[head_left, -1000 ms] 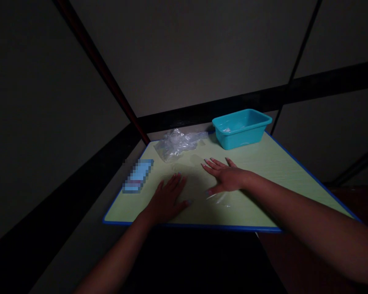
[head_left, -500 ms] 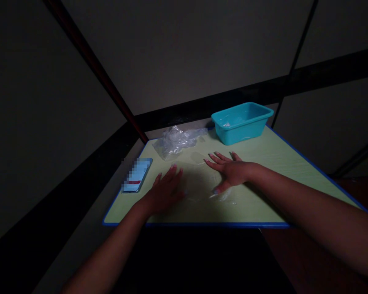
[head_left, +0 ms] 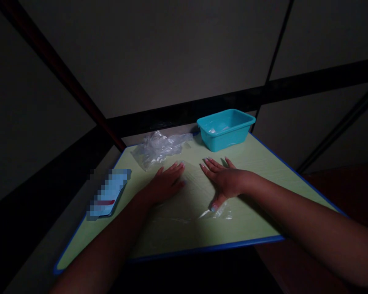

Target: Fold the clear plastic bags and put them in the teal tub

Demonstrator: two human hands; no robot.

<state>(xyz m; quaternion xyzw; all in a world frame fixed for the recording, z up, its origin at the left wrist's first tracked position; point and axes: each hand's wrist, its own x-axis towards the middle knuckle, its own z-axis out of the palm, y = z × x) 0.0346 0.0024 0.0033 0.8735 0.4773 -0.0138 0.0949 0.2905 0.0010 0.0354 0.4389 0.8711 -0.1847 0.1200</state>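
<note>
Clear plastic film is spread flat on the pale green, blue-edged table, mid-surface near the front; its near right corner is crinkled. Left hand is held palm down over the film's left part, fingers extended and slightly parted; contact cannot be told. Right hand is laid palm down at the right side, fingers fanned wide, thumb set by the crinkles. Crumpled clear plastic is heaped behind the left hand. Turquoise basin is placed at the back right, smartphone at the left edge.
</note>
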